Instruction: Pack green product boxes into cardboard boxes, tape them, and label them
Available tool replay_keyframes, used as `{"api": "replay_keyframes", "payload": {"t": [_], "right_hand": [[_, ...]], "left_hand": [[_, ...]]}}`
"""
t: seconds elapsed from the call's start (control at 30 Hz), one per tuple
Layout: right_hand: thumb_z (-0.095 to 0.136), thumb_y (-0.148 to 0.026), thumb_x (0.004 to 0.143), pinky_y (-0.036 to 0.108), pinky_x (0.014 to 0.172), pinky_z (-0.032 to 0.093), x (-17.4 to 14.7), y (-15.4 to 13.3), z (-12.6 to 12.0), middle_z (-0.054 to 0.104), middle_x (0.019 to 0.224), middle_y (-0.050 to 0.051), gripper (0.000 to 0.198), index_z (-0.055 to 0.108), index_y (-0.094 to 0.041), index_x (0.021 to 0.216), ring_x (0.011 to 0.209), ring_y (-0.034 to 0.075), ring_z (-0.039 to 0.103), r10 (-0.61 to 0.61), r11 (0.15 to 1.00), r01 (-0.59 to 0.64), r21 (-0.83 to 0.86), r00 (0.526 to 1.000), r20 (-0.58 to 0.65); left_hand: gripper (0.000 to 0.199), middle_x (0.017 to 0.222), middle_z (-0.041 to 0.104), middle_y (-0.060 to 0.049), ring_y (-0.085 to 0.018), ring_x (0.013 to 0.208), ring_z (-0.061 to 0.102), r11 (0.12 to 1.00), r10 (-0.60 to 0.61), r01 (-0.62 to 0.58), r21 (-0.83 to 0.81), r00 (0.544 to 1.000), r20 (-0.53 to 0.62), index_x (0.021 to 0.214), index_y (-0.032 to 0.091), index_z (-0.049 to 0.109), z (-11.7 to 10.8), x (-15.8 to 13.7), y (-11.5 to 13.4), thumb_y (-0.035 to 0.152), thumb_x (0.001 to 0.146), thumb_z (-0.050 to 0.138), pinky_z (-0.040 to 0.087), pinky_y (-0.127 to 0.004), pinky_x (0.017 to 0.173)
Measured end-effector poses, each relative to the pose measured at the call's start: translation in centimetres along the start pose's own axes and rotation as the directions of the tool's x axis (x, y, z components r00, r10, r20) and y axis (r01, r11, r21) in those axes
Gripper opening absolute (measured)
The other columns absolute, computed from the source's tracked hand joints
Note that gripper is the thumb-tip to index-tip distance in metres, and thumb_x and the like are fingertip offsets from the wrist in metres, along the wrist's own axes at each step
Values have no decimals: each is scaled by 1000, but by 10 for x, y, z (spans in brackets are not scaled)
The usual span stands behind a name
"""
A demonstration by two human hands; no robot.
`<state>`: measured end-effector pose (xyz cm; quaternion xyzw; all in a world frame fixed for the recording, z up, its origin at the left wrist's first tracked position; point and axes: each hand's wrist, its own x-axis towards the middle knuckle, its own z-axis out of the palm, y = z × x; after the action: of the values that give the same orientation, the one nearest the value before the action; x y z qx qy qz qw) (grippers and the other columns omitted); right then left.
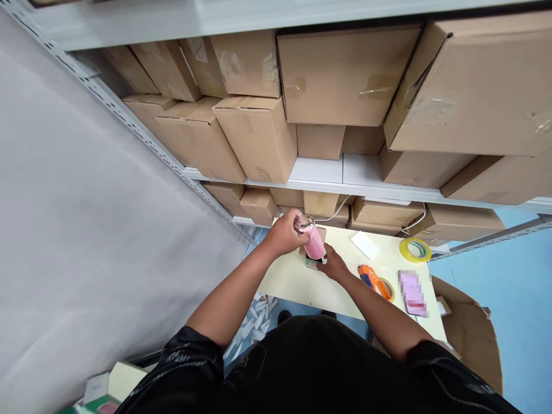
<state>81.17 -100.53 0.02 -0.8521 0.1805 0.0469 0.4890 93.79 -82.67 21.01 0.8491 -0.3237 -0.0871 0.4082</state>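
Note:
My left hand [290, 232] is closed around the upper end of a pink cylinder [314, 246], where a loop-like part shows at the top. The cylinder is tilted, its lower end at the opening of a small cardboard box [317, 265] with green on its edge. Whether that end is inside the box I cannot tell. On the box's right side, my right hand [334, 264] grips it with curled fingers. Both hands are above the pale yellow table [291, 280].
On the table lie a white card [364, 245], a yellow tape roll [415, 250], an orange tape dispenser [376, 282] and a blurred pinkish item [413, 292]. Shelves [321, 170] of cardboard boxes rise behind. White scraps [254, 323] cover floor at left; an open carton [470, 336] stands right.

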Motion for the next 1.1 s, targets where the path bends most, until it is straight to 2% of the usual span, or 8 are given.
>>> {"api": "replay_keyframes", "payload": {"t": [0.13,0.3,0.37,0.5,0.6,0.77,0.93,1.1], "right_hand": [[80,-29,67,46,112,44,-19,-5,-10,52,152,14,93,44,-22,153,136,33,52,-24,999,26,43,998,-64],[62,-44,84,49,110,45,-65,-31,-28,59,145,12,57,60,-24,137,129,31,57,114,955,-15,298,942,-316],[50,-56,92,47,104,50,-81,-54,-30,67,133,12,50,65,-23,128,120,31,63,138,852,25,523,953,-270],[53,-70,89,48,94,54,-99,-105,-26,72,121,13,64,64,-23,131,113,33,66,-46,617,36,786,999,-9],[70,-66,80,48,93,55,-105,-129,-19,73,116,13,69,63,-22,133,108,33,67,-81,577,22,816,996,30],[75,-65,77,46,93,56,-111,-139,-11,72,117,10,73,60,-25,136,108,31,66,-18,569,110,815,992,-121],[79,-58,76,46,94,56,-115,-138,-4,70,121,10,68,62,-26,133,109,31,65,-27,570,118,813,992,-125],[78,-58,77,44,91,57,-120,-136,4,69,121,10,68,60,-25,134,103,29,67,-28,539,83,838,996,-81]], "left_hand": [[26,82,53,4,-12,73,49,958,-5,-15,-288,998,-68,96,21,54,-17,7,-9,25,74,67,41,-25,71],[29,95,66,-2,-17,87,59,794,-48,79,-603,997,67,102,18,60,-13,4,-22,30,75,62,47,-27,77],[34,100,69,-4,-18,89,62,735,-50,133,-665,988,143,106,18,62,-6,1,-24,33,76,61,49,-28,78],[41,110,70,-8,-21,95,65,621,-44,221,-752,968,248,116,17,65,8,-1,-25,37,80,60,54,-33,82],[52,128,67,-11,-23,108,65,534,-57,236,-812,968,244,133,19,60,14,-4,-26,41,86,60,55,-38,90],[80,152,51,-15,-27,121,61,494,87,156,-855,970,227,151,25,42,13,-19,-25,51,84,74,55,-39,94],[59,116,69,-13,-22,95,66,603,-32,247,-758,957,287,124,16,61,11,-26,-22,60,86,70,56,-33,77],[45,94,66,-5,-17,79,65,572,-147,366,-734,926,347,109,20,62,8,-17,-23,60,90,59,56,-28,67]]}}
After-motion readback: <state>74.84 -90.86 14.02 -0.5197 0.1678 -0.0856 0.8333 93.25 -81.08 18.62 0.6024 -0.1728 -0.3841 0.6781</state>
